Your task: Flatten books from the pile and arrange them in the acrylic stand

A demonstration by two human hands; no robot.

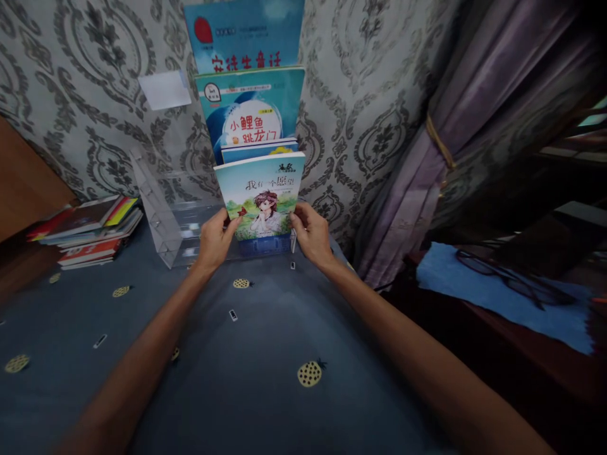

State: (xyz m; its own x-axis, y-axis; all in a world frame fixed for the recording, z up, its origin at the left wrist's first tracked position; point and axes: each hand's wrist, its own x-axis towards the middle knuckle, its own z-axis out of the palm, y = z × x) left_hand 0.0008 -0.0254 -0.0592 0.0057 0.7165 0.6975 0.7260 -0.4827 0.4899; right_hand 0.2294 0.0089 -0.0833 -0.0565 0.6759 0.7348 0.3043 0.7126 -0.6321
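Note:
A children's book (260, 193) with a girl on its pale green cover stands upright in the lowest front slot of a clear acrylic tiered rack (164, 221). My left hand (215, 240) grips the book's lower left edge. My right hand (310, 234) grips its lower right edge. Behind and above it three more books rise in steps: a thin blue one (258, 149), a teal one with a fish title (251, 107) and a blue one with red characters (244, 35) at the top.
A pile of books (88, 230) lies at the left on the blue patterned bedspread (265, 354). Patterned wallpaper stands behind the rack. A tied purple curtain (427, 158) hangs at the right, beside a dark table with a blue cloth (497, 294) and glasses (502, 268).

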